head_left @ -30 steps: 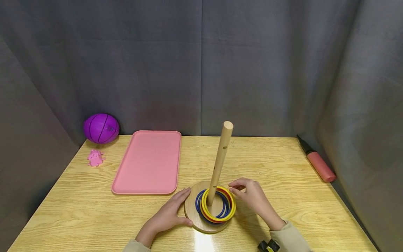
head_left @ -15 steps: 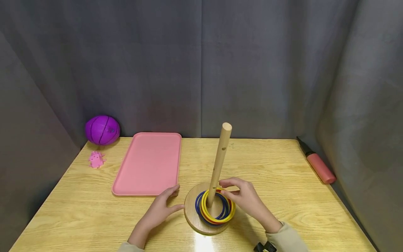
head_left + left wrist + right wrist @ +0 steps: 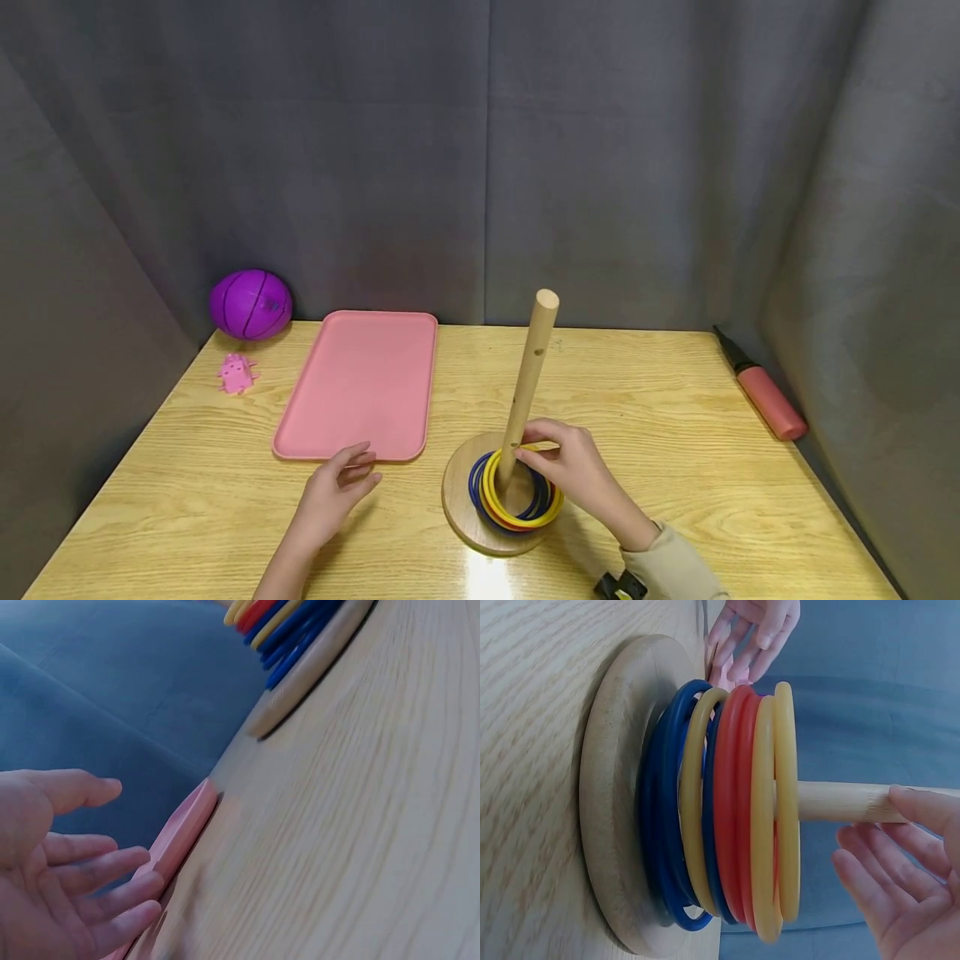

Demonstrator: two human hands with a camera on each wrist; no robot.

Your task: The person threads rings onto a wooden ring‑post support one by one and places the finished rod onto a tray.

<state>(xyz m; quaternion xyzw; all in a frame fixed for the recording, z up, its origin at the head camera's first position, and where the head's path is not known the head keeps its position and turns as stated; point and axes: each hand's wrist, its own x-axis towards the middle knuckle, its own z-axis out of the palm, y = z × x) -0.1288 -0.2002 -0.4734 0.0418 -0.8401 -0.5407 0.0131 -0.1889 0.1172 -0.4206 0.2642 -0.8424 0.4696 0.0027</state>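
A wooden post (image 3: pixel 531 358) rises from a round wooden base (image 3: pixel 457 492). Stacked round its foot are several thin rings: blue rings (image 3: pixel 656 817) lowest, red rings (image 3: pixel 726 802) higher, and yellow rings (image 3: pixel 786 750) on top, with another yellow and blue one between. My right hand (image 3: pixel 577 471) pinches the post just above the rings; its thumb lies against the wood in the right wrist view, with the fingers on the other side. Over the near edge of a pink tray (image 3: pixel 367 392), my left hand (image 3: pixel 330 500) hangs with relaxed fingers, holding nothing.
A purple ball (image 3: pixel 251 304) and a small pink toy (image 3: pixel 237 373) are at the table's far left. By the right edge lies a red hand pump (image 3: pixel 768 402) with a black nozzle. Grey curtains (image 3: pixel 600 167) enclose the wooden table (image 3: pixel 637 392) at the back and sides.
My left hand has left the base and moved left to the tray's near edge. My right hand has shifted left from beside the rings onto the post. The rings stay in place.
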